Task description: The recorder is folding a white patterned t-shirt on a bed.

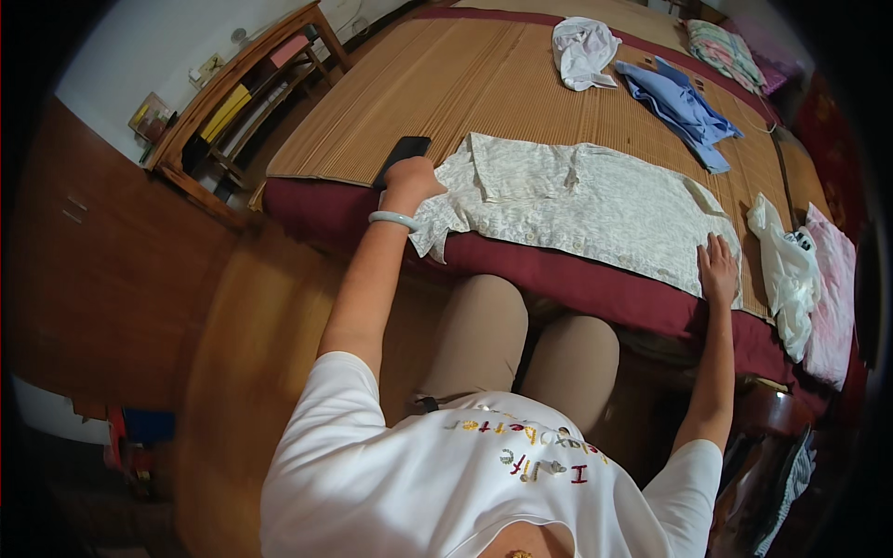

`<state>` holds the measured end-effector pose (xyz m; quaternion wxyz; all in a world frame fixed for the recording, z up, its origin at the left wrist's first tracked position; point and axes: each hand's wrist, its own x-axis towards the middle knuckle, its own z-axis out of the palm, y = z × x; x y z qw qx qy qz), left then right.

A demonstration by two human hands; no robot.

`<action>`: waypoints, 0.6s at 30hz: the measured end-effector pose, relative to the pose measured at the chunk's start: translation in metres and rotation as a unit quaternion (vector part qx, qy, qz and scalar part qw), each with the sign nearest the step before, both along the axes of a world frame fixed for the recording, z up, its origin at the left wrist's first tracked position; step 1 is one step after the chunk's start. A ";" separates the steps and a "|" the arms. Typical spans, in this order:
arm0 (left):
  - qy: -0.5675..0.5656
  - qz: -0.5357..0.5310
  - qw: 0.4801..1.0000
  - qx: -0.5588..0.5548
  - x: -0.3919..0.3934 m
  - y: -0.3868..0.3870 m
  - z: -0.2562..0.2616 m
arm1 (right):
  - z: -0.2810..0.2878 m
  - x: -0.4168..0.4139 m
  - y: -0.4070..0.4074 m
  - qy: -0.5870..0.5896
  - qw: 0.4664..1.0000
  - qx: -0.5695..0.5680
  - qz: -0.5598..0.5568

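A pale, patterned button-up shirt (614, 202) lies spread, partly folded over, along the near edge of the bed. Its buttons run along the side closest to me. My left hand (413, 183), with a pale bangle at the wrist, is curled at the collar end, where the fabric bunches against the fingers; the fingertips are mostly hidden. Just beyond that hand is a black smartphone (408, 148), partly covered by it. At the hem end my right hand (718, 270) rests flat on the shirt, fingers extended and holding nothing.
A bamboo mat (446, 91) covers the bed. Farther back lie a white garment (584, 52) and a blue garment (677, 111). Right of the shirt are a white plastic bag (788, 279) and a pink cloth (830, 300). A wooden table (230, 70) stands left.
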<state>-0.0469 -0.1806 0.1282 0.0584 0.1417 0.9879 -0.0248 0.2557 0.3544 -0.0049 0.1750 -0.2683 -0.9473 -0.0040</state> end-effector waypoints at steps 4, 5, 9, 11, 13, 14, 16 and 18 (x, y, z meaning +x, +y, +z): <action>-0.065 -0.029 0.997 0.010 -0.017 -0.003 0.003 | 0.003 0.004 -0.002 0.004 1.000 -0.001 -0.009; -0.065 -0.034 0.997 0.009 -0.022 -0.004 0.003 | 0.004 0.006 -0.002 0.004 1.000 -0.002 -0.014; -0.136 -0.039 0.982 0.125 -0.046 -0.027 -0.002 | 0.012 -0.004 -0.015 0.003 1.000 -0.021 -0.012; -0.130 -0.019 0.978 0.165 -0.052 -0.036 0.002 | 0.018 -0.011 -0.023 0.002 0.999 -0.034 -0.012; -0.159 -0.037 0.970 0.183 -0.042 -0.018 0.008 | 0.016 0.001 -0.016 -0.013 0.999 -0.031 -0.024; -0.163 -0.045 0.969 0.182 -0.036 -0.011 0.012 | 0.015 0.006 -0.013 -0.014 0.999 -0.035 -0.029; -0.278 -0.027 0.925 0.259 -0.027 -0.008 0.024 | 0.016 0.006 -0.015 -0.011 0.999 -0.037 -0.032; -0.277 -0.051 0.931 0.232 -0.026 -0.005 0.034 | 0.016 0.004 -0.016 -0.003 0.999 -0.030 -0.026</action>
